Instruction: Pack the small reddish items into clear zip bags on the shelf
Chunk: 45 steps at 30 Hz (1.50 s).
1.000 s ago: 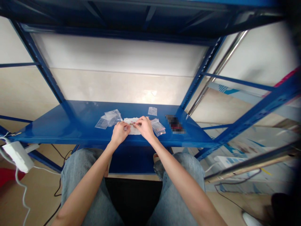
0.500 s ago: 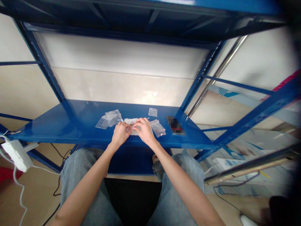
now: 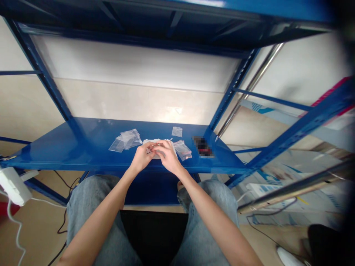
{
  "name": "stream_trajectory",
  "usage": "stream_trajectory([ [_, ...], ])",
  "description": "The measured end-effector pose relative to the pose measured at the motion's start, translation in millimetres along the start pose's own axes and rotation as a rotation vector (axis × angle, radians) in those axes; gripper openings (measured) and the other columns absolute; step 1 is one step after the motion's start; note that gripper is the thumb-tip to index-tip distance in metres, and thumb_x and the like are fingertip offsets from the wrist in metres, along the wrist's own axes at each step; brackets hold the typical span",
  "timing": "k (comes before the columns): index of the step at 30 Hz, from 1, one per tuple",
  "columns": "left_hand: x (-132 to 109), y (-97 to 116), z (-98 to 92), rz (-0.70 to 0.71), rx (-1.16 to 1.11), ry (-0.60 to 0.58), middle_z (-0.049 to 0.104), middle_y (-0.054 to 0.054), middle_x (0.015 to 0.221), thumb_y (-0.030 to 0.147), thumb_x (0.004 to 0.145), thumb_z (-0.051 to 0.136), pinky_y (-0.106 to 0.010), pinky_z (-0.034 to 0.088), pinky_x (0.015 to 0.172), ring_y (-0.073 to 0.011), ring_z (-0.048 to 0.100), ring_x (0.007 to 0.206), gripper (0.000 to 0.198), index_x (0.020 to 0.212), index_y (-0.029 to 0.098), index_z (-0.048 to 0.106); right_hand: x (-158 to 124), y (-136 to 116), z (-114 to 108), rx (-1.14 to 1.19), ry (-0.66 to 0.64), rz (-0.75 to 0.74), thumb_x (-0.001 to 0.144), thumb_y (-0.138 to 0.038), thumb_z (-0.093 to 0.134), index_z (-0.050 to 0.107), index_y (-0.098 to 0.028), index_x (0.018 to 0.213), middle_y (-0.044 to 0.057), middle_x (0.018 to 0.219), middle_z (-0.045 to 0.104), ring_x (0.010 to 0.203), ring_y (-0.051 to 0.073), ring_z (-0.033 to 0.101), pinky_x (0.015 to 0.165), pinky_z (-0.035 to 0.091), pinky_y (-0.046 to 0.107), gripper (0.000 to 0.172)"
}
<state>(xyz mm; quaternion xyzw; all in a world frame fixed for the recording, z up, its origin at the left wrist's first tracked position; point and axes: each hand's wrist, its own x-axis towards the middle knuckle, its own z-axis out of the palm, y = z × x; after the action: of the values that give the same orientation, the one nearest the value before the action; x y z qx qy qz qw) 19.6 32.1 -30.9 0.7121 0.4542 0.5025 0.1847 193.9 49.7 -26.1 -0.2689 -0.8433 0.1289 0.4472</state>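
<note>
Both hands work close together at the shelf's front edge, over a white sheet or pouch that they partly cover. My left hand is closed, thumb and fingers pinching something small with a clear, shiny look, too small to make out. Fingers bent and tips pressed in against the left fingertips, my right hand is closed on the same spot; what it grips is hidden. Just right of it lie clear zip bags with small reddish contents. Flat clear bags are spread to the left of my left hand.
A single clear zip bag lies farther back on the blue shelf. At the right is a dark, pixelated item. An upper shelf hangs overhead, with blue posts on both sides. A white power strip is at the left.
The view has shifted slightly, moving the scene a little to the left. My right fingers have curled farther over the left fingertips; both hands stay over the white sheet.
</note>
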Motion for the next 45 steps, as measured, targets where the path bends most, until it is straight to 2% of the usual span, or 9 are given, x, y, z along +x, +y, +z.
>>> stream_trajectory([
  [3,2,6,2.4,-0.007,-0.193,-0.080,0.077,-0.009,0.103,0.019,0.084,0.066,-0.034,0.054,0.086,-0.0222,0.072,0.091,0.031,0.115,0.018,0.071,-1,1,-13,0.045,0.030,0.054,0.094,-0.020,0.063,0.074,-0.025,0.093,0.008,0.116,0.063,0.118,0.026,0.054,0.107,0.039,0.047,0.012],
  [7,0,14,5.5,-0.009,-0.312,-0.131,0.078,-0.011,0.107,0.030,0.085,0.072,-0.043,0.056,0.093,-0.0277,0.073,0.102,0.019,0.099,0.020,0.078,0,6,-24,0.270,0.075,0.155,0.094,-0.033,0.065,0.070,-0.023,0.086,0.006,0.104,0.067,0.108,0.025,0.061,0.100,0.044,0.042,0.014],
  [13,-7,18,6.7,-0.292,-0.600,-0.328,0.079,-0.014,0.086,0.050,0.081,0.077,-0.033,0.059,0.059,-0.0255,0.074,0.070,0.040,0.096,0.012,0.079,-2,6,-17,0.625,0.259,0.400,0.089,-0.044,0.069,0.064,-0.024,0.106,0.000,0.077,0.065,0.061,0.015,0.055,0.060,0.045,0.028,0.027],
  [15,-7,18,7.7,-0.278,-0.598,-0.272,0.078,-0.013,0.087,0.048,0.079,0.079,-0.027,0.054,0.053,-0.0222,0.072,0.068,0.039,0.095,0.012,0.078,-2,3,-15,0.691,0.329,0.425,0.088,-0.043,0.070,0.062,-0.026,0.112,-0.002,0.072,0.062,0.058,0.015,0.053,0.057,0.043,0.027,0.031],
  [19,-8,16,12.1,-0.228,-0.620,0.003,0.074,-0.006,0.081,0.049,0.083,0.076,-0.022,0.049,0.048,-0.0173,0.068,0.063,0.035,0.096,0.016,0.072,-5,-2,-11,0.756,0.353,0.465,0.084,-0.043,0.074,0.061,-0.026,0.105,-0.004,0.068,0.060,0.056,0.013,0.051,0.054,0.042,0.025,0.030],
  [26,-11,16,18.4,-0.219,-0.646,0.172,0.069,-0.003,0.071,0.052,0.086,0.072,-0.024,0.049,0.050,-0.0140,0.062,0.056,0.035,0.084,0.017,0.068,-11,-11,3,0.780,0.285,0.541,0.080,-0.048,0.078,0.067,-0.023,0.101,-0.002,0.071,0.062,0.058,0.013,0.053,0.055,0.044,0.025,0.034],
  [31,-11,15,20.5,-0.295,-0.697,0.243,0.070,-0.002,0.070,0.050,0.082,0.076,-0.022,0.049,0.055,-0.0128,0.062,0.057,0.035,0.081,0.016,0.068,-11,-8,5,0.731,0.277,0.564,0.079,-0.051,0.078,0.068,-0.020,0.072,-0.001,0.061,0.056,0.053,0.012,0.047,0.050,0.038,0.027,0.034],
  [37,-11,11,20.7,-0.359,-0.710,0.297,0.072,-0.003,0.071,0.049,0.079,0.079,-0.024,0.051,0.057,-0.0149,0.066,0.060,0.035,0.084,0.015,0.071,-10,-8,4,0.772,0.357,0.615,0.077,-0.052,0.079,0.071,-0.020,0.077,0.001,0.066,0.062,0.054,0.013,0.050,0.048,0.038,0.027,0.033],
  [45,-12,10,21.0,-0.297,-0.668,0.276,0.073,-0.004,0.072,0.048,0.082,0.076,-0.025,0.050,0.059,-0.0159,0.066,0.062,0.032,0.083,0.016,0.070,-11,-6,7,0.795,0.413,0.612,0.075,-0.044,0.079,0.074,-0.019,0.072,0.001,0.061,0.060,0.053,0.013,0.047,0.049,0.037,0.027,0.026],
])
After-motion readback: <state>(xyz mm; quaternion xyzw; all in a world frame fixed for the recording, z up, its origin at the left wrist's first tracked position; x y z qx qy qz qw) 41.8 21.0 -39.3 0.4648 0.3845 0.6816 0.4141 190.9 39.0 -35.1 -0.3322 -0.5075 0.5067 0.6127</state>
